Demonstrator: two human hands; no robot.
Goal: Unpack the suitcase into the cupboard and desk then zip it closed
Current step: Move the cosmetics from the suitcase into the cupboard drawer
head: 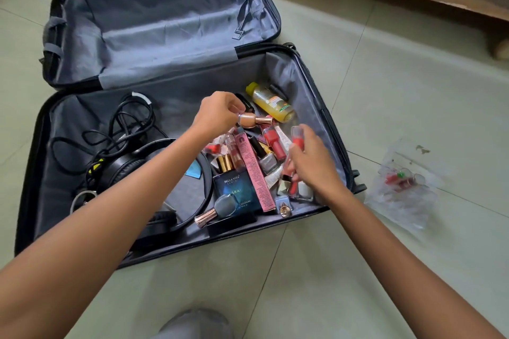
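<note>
A black hard-shell suitcase with grey fabric lining [68, 124] lies open on the pale tiled floor [385, 91]. Its near half holds tangled black cables [129, 118], black padded headphones [124, 170], a yellow plastic bottle [272, 103], a dark blue cologne box [237, 190], a long pink carton [253, 170] and a jumble of small cosmetics. Above them, the left hand [217, 111] pinches a beige nail-polish bottle with a rose-gold cap [248, 120]. The right hand [311, 162] grips a small red tube [297, 140]. A clear plastic bag [405, 190] holding small red items lies on the floor beside the suitcase.
</note>
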